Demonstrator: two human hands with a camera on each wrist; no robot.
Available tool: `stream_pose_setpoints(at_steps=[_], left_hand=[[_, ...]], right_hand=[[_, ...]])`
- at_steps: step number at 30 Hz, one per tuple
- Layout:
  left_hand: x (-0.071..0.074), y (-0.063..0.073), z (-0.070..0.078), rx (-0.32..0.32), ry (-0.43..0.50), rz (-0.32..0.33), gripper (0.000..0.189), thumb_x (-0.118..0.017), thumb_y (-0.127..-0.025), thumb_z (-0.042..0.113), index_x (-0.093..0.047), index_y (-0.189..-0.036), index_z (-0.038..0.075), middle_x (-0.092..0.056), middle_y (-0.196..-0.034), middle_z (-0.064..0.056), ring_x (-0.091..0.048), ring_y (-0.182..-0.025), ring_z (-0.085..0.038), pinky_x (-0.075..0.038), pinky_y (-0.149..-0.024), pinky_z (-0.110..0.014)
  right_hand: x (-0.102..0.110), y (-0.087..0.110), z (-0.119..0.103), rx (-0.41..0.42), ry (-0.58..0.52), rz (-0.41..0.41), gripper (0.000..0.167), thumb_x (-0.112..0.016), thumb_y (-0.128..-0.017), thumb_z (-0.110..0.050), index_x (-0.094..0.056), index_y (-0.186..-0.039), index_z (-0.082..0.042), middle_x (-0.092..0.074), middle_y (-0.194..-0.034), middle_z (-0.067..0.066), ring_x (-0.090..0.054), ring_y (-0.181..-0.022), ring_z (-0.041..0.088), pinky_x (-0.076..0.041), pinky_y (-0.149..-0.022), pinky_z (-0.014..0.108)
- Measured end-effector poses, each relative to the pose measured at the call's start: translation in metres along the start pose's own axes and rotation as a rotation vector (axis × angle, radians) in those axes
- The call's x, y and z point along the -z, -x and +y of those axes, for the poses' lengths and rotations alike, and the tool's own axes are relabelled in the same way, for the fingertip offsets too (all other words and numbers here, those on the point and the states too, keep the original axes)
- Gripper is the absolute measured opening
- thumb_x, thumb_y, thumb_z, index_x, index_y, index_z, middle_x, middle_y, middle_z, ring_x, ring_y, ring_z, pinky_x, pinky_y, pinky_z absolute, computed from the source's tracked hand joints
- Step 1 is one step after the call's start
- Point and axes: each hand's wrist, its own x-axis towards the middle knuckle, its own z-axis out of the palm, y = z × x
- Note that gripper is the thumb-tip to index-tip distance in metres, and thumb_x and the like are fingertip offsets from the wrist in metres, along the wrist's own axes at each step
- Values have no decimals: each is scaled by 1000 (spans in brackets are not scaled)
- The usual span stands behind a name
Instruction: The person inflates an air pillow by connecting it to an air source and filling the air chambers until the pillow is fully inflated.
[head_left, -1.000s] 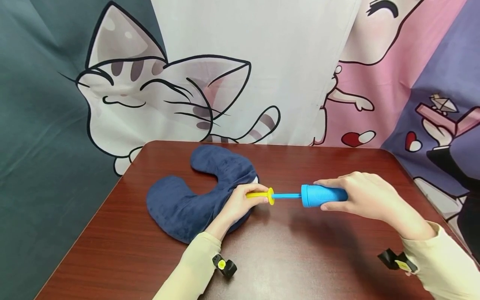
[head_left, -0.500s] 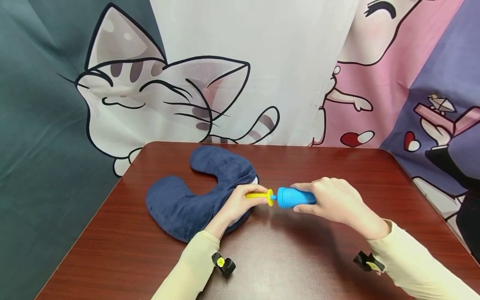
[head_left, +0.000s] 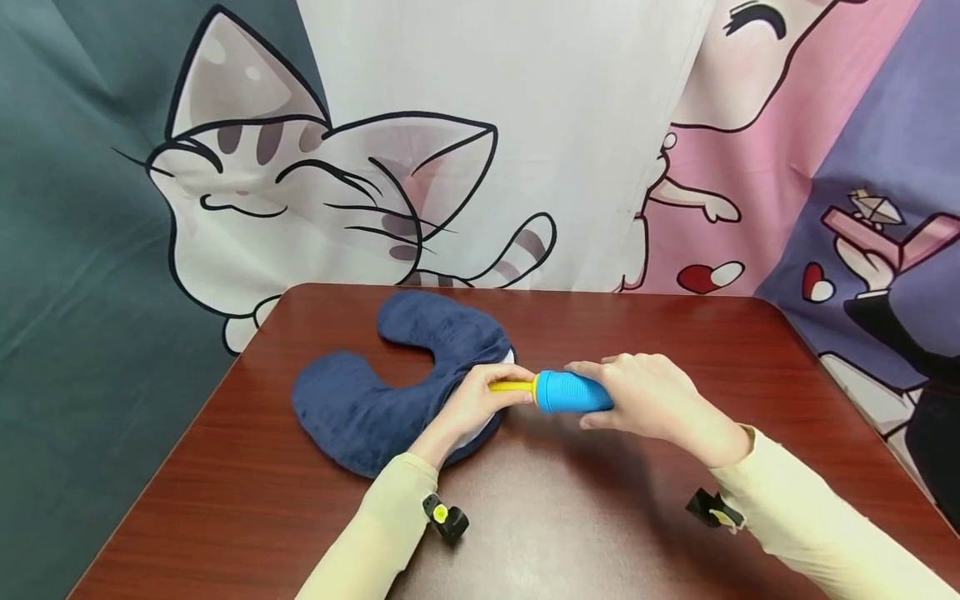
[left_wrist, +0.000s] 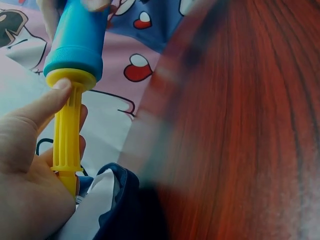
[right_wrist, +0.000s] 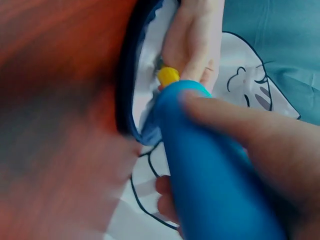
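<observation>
Over the brown table [head_left: 645, 325], by the navy pillow [head_left: 360, 408], the left hand [head_left: 474, 402] grips the yellow handle [left_wrist: 67, 132] and the right hand [head_left: 656, 402] the blue pump barrel [head_left: 568, 392], presumably light, stiff, best held mid-body.

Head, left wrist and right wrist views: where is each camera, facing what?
Head: on the head, facing forward and down over the table; left hand and right hand show.
Left wrist: on that wrist, towards the yellow stem; both hands partly show.
Right wrist: likewise, along the blue cylinder; both hands partly show.
Wrist views share the pillow.
</observation>
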Motion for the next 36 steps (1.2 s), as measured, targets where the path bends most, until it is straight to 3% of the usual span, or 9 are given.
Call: stream_pose_setpoints(at_steps=[5, 9, 13, 22, 36], left_hand=[[3, -4, -3, -29, -24, -15, 27, -73, -89, 17, -72, -115, 10, -72, -114, -10, -63, -94, -12, -52, -85, -23], [3, -7, -7, -51, -26, -25, 26, -74, -89, 16, -72, -114, 10, -72, -112, -10, -62, -93, -11, -51, -83, -23], [3, -10, -9, -62, -22, -22, 26, -74, -88, 15, -72, -113, 10, -72, -112, -10, -61, -93, -12, -51, -83, -23], [4, -11, -5, -32, -21, -8, 27, -75, -87, 17, -73, -114, 11, -73, -113, -10, -64, -93, -11, -53, -83, -22], [6, -11, -6, -26, -52, 2, 29, -75, -88, 18, -72, -116, 11, -73, -114, -9, -65, -92, -10, -53, -82, -20]], right_hand=[[9, 1, 3, 46, 27, -105, 78, -89, -66, -44, -59, -135, -21, -73, -111, 10, -70, -86, 27, -59, -68, 44], [13, 3, 6, 50, 12, -151, 80, -86, -70, -45, -52, -141, -29, -73, -107, 8, -68, -83, 24, -58, -65, 42], [14, 5, 11, 61, -21, -155, 80, -85, -71, -46, -51, -142, -31, -74, -100, 5, -67, -79, 21, -56, -62, 40], [33, 19, 36, 38, -82, -180, 80, -87, -69, -46, -53, -140, -38, -72, -100, 0, -63, -81, 16, -55, -65, 42], [57, 56, 82, 2, -129, -191, 78, -86, -68, -52, -52, -138, -47, -68, -98, -15, -54, -77, 4, -41, -63, 25]])
